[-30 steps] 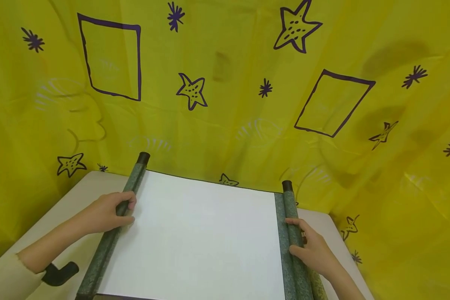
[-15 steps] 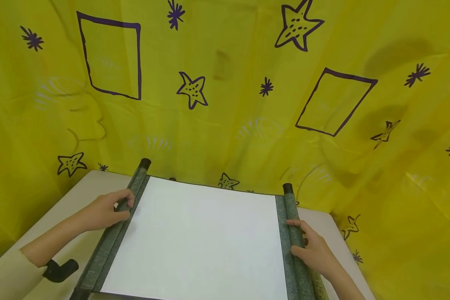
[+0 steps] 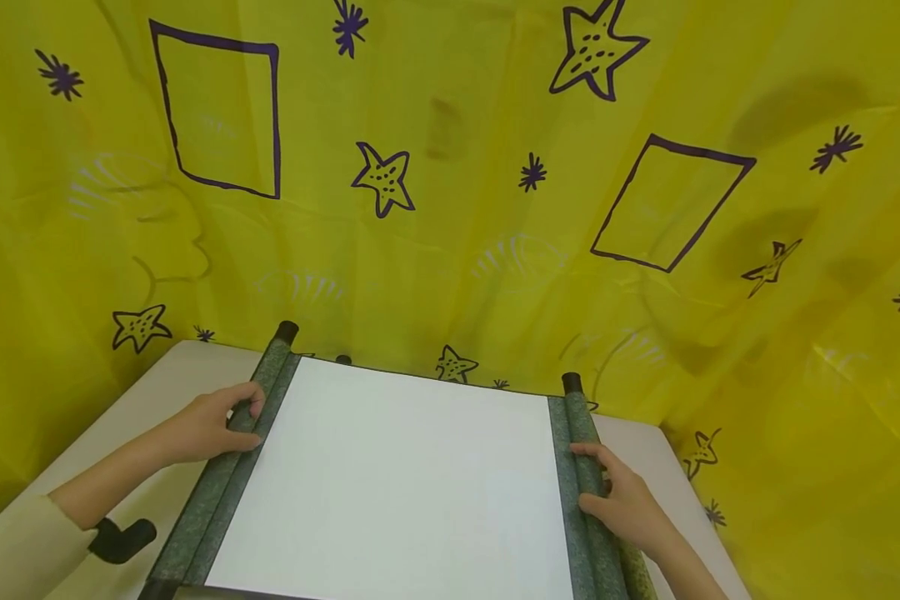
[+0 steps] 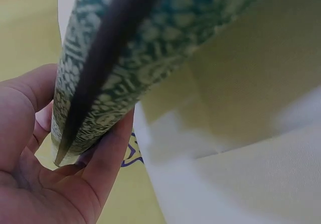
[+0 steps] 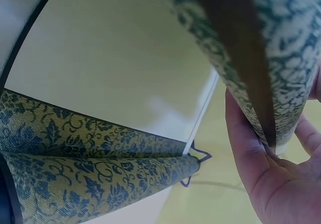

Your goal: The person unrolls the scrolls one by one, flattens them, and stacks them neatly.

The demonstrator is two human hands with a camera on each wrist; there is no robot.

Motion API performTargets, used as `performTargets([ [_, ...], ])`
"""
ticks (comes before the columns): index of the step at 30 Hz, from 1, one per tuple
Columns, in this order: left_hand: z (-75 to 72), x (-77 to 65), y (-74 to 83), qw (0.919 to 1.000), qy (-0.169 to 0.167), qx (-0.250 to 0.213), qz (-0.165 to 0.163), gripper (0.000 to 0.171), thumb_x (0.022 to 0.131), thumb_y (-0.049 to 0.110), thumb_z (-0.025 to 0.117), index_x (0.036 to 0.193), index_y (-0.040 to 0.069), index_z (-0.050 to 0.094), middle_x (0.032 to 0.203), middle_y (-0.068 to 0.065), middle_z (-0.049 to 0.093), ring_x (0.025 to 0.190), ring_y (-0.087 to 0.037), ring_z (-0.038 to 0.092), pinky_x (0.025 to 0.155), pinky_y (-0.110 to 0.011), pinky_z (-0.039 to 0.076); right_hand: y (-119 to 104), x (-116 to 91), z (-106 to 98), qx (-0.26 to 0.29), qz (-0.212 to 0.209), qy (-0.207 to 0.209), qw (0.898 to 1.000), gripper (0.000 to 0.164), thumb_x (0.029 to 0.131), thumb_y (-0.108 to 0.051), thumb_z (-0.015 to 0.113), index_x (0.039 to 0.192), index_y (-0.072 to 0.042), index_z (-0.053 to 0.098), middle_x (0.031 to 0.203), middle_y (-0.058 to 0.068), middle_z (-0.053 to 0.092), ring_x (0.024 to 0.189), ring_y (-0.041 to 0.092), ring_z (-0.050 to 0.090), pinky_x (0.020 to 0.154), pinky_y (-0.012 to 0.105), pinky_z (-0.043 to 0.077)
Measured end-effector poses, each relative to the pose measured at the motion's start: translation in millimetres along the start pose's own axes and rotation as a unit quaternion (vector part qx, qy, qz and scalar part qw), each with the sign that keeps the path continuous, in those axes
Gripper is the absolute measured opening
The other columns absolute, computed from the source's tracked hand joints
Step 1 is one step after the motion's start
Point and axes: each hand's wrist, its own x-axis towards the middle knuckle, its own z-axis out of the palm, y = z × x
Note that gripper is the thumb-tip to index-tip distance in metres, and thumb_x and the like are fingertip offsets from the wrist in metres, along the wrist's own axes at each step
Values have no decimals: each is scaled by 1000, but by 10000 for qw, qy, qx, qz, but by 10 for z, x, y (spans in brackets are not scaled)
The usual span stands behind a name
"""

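A scroll lies stretched between both hands, its blank white paper (image 3: 397, 475) bordered by green patterned strips. Its left roller (image 3: 210, 500) and right roller (image 3: 587, 425) end in black caps. My left hand (image 3: 208, 427) grips the left roller, thumb toward the paper and fingers curled round the far side. On the opposite side my right hand (image 3: 630, 496) holds the right roller between thumb and fingers. The left wrist view shows the green-and-white roll (image 4: 115, 73) from below within the left hand. In the right wrist view, the right fingers (image 5: 246, 143) wrap the other roll.
Beneath the held scroll, a second roll in gold cloth with blue flowers (image 5: 100, 184) lies on the white table (image 3: 176, 375). A black bent piece (image 3: 123, 540) sits by the left sleeve. A yellow curtain (image 3: 450, 250) with purple drawings hangs behind the table.
The left green border beside the paper has widened into view. The scroll's far edge has come slightly lower, and a small black knob shows behind it. Both hands keep their grip.
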Motion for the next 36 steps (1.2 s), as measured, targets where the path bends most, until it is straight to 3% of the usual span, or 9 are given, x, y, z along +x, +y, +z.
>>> performTargets([
  [6,2,51,-53,9999,33,112,-19,34,82,13,79,94,16,47,83,-1,48,60,-13,40,54,-28,36,24,46,47,-37,-60,6,10000,66,83,-2,69,143,-20,49,154,22,39,119,46,52,65,35,43],
  [10,15,136,-135,9996,149,254,29,33,81,18,82,93,17,51,97,-2,57,87,-26,55,65,-33,41,58,128,90,-30,2,-41,10000,67,82,-2,68,144,-20,49,150,22,42,75,27,54,61,34,41],
  [14,13,222,-222,9996,144,220,-40,31,82,19,82,94,16,54,100,-3,60,100,-33,57,68,-35,44,79,230,137,-54,-139,-130,9998,67,82,-3,68,145,-17,49,151,24,41,69,26,46,65,36,40],
  [19,24,312,-309,9999,69,83,-56,29,82,19,81,96,14,56,101,-5,60,97,-32,57,70,-37,46,104,342,204,-72,-161,-108,9998,66,82,-3,68,144,-16,50,151,26,41,98,47,58,73,41,46],
  [22,51,351,-362,10000,8,54,-3,28,83,18,81,95,13,56,101,-5,60,95,-30,57,74,-39,47,133,410,246,-144,-246,-82,9996,65,81,-2,68,143,-13,51,149,26,43,120,44,52,76,41,45],
  [25,67,377,-403,10000,-77,26,-7,28,83,17,81,96,11,56,101,-6,60,93,-28,54,75,-39,46,166,482,292,-20,-245,-165,9996,65,81,1,68,142,-10,51,147,27,44,81,28,58,67,37,45],
  [28,76,399,-426,9997,-150,2,-178,29,83,17,81,96,12,56,101,-6,60,91,-26,52,72,-36,45,191,539,336,74,-150,-217,9996,65,80,1,68,142,-11,52,146,28,45,52,16,37,56,33,39],
  [32,67,410,-437,9990,-248,-52,-371,31,83,16,81,98,10,55,103,-9,59,88,-27,49,67,-35,43,183,592,379,-114,-14,-194,9997,64,81,-2,68,142,-15,52,145,24,48,50,14,28,55,33,37],
  [36,65,406,-439,9984,-321,-43,-454,31,83,15,80,99,7,54,103,-11,58,88,-28,49,66,-36,42,137,620,398,-426,36,-148,9990,63,81,-3,69,140,-16,54,141,23,52,60,19,40,59,35,39],
])
